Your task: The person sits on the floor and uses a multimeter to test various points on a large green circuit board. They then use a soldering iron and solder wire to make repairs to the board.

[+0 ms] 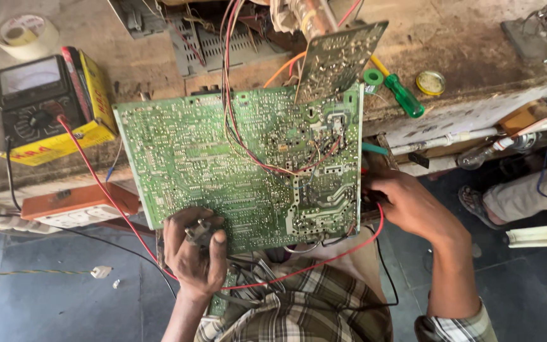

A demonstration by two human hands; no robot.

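At the far left a yellow-cased meter (45, 107) rests on the tabletop (470, 38). Our left hand (192, 253) pinches the near edge of the green circuit board (235, 164), propped over our lap. It looks stiff, light and fragile, so we hold its edges. Our right hand (406, 206) grips its right edge.
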